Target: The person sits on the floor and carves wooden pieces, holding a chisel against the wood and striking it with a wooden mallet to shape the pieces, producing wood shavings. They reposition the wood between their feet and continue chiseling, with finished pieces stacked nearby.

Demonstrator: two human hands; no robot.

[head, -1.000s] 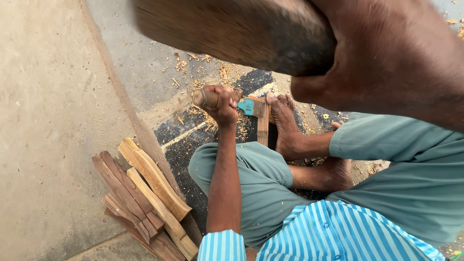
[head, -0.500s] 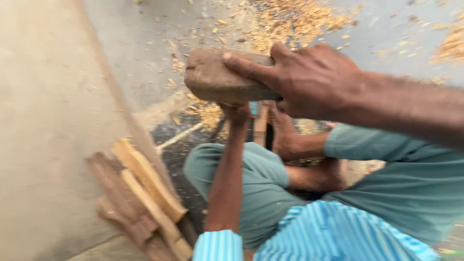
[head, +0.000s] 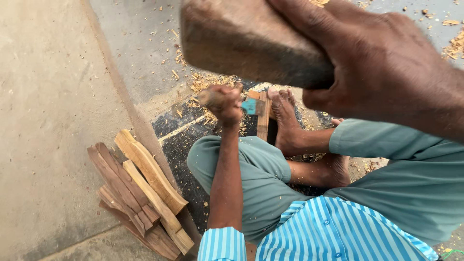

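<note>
Right hand is clamped on a heavy wooden mallet, raised high and close to the camera. Left hand is down low, fist wrapped round a chisel against the wood strip pinned under the foot. Shaped blanks lie stacked to the left.

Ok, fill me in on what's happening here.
A person sits on the floor working wood. The right hand holds a wooden block raised high, like a mallet. The left hand grips a wooden-handled tool, upright over a narrow wooden piece steadied by a bare foot. Shaped wooden pieces lie stacked alongside, with wood chips scattered about.
</note>
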